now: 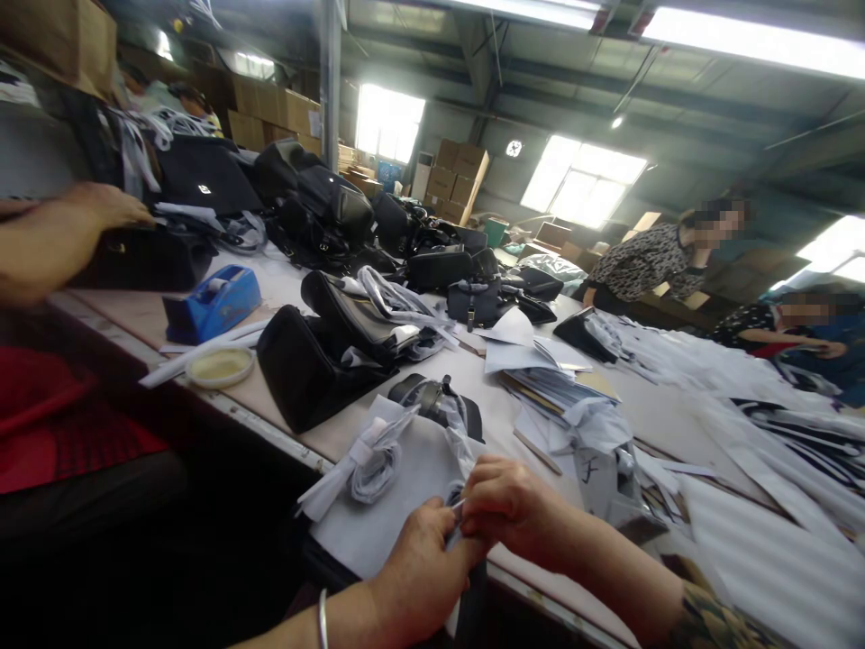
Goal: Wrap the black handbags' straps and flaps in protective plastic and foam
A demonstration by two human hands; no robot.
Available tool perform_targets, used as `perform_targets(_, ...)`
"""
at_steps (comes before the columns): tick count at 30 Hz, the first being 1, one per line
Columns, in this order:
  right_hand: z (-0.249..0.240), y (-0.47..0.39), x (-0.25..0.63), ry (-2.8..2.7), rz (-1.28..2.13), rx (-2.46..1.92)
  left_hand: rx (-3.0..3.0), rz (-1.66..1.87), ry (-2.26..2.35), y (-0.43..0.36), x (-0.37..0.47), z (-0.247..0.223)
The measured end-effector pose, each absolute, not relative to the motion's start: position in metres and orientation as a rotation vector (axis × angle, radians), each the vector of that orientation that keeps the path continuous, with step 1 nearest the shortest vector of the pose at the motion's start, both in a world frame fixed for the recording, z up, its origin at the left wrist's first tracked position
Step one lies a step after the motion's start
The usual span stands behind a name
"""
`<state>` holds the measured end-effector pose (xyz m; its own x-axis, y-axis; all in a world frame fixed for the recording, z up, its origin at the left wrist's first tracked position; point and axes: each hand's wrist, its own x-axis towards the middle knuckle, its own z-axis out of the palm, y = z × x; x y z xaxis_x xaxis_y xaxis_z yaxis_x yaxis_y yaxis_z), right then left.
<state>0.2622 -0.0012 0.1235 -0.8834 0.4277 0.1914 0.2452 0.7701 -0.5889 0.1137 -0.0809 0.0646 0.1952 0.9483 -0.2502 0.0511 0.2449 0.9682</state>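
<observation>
A black bag (436,397) lies at the table's front edge, partly covered by a white sheet (368,532). On that sheet rests a wrapped, coiled strap (376,467). My left hand (425,559), with a bangle at the wrist, is closed at the bag's right side. Against it, my right hand (500,505) pinches thin whitish wrapping, with the fingers of both hands nearly touching. What exactly lies between the fingertips is small and partly hidden.
A blue tape dispenser (213,302) and a round tape roll (220,367) sit left, beside black bags (317,361). Papers (560,370) are stacked right of centre. Another person's arm (60,230) reaches in at left; two people (649,261) work at the far right.
</observation>
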Motion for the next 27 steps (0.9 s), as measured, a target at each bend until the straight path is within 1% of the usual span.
perform_targets(4, 0.136, 0.005, 0.266, -2.651, 1.063, -0.794, 1.134, 0.902, 1.170, -0.081, 0.114, 0.061)
perform_targets(6, 0.147, 0.010, 0.263, -2.729, 1.080, -0.854, 1.114, 0.907, 1.147, -0.080, 0.114, 0.064)
perform_targets(8, 0.158, 0.013, 0.256, -2.906, 0.966, -0.779, 1.100, 0.917, 1.120, -0.079, 0.114, 0.068)
perform_targets(11, 0.165, 0.014, 0.242, -3.135, 0.698, -0.628, 1.119, 0.923, 1.138, -0.078, 0.114, 0.068)
perform_targets(17, 0.150, 0.010, 0.229, -3.395, 0.211, -0.484, 1.107, 0.879, 1.194, -0.077, 0.115, 0.060)
perform_targets(22, 0.141, 0.006, 0.225, -3.557, 0.053, -0.481, 1.092, 0.829, 1.234, -0.076, 0.114, 0.066)
perform_targets(27, 0.137, -0.003, 0.232, -3.500, 0.010, -0.487, 1.044, 0.658, 1.262, -0.074, 0.111, 0.070)
